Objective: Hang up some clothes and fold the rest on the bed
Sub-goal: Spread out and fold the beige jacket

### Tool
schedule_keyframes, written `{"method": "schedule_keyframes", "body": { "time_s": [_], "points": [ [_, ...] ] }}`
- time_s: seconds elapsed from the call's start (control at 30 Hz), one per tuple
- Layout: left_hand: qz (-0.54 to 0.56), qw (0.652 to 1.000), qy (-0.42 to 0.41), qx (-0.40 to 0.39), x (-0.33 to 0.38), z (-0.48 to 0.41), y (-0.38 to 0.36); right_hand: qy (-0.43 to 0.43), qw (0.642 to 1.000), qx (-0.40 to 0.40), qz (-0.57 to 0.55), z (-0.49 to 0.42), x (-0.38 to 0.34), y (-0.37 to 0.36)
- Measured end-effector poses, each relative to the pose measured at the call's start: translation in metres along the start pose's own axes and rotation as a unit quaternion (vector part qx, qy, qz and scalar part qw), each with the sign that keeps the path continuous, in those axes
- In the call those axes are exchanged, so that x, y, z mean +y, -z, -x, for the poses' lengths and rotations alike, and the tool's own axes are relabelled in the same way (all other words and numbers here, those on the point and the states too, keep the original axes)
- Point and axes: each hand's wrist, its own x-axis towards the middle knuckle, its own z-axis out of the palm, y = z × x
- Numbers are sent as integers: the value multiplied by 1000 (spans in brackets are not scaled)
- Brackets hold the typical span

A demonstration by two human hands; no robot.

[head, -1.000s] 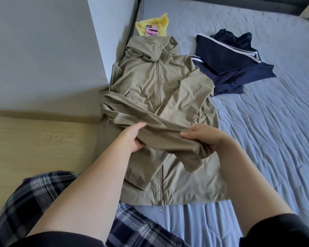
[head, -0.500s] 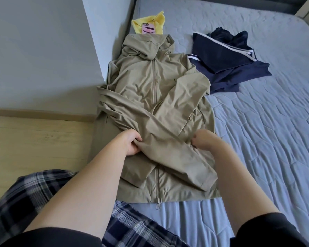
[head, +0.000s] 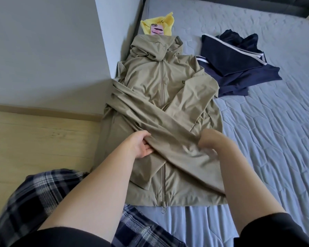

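Head camera looks down at our tan jacket (head: 150,82). It lies flat on the bed (head: 266,139), zipped up, with its hood (head: 153,47) at the far end. Both arms of the jacket are folded over the front, and one long sleeve (head: 168,136) crosses from left to right. Our left hand (head: 141,145) pinches this sleeve, thumb on top and fingers under the cloth. Our right hand (head: 210,139) is on the same sleeve, bent down at the wrist. We cannot tell if it grabs the cloth or only presses it. Some dark blue clothes (head: 239,68) lie on the bed, touching the jacket's right side. Past the hood lies a yellow cloth (head: 168,22) with a pink phone (head: 157,30) on it.
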Motion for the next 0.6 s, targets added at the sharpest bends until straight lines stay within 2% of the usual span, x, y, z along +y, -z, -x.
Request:
{"method": "schedule_keyframes", "body": {
  "time_s": [0.1, 0.13, 0.3, 0.37, 0.47, 0.53, 0.6],
  "points": [
    [112, 992, -56, 32, 13, -8, 6, 30, 986, 131, -104, -16, -31, 4],
    [136, 988, -65, 33, 17, -10, 8, 54, 979, 152, -126, -21, -45, 6],
    [208, 971, -100, 54, 43, -24, 16, 159, 952, 165, -203, -49, -116, 17],
    [212, 964, -141, 72, 55, -30, 17, 167, 946, 163, -223, -62, -138, 21],
    [190, 950, -188, 163, 69, -42, 25, 173, 941, 145, -253, -84, -159, 25],
    [144, 948, -179, 222, 73, -47, 35, 135, 929, 172, -298, -96, -158, 29],
    [118, 951, -150, 244, 73, -50, 43, 82, 923, 200, -317, -107, -148, 31]
  ]
}}
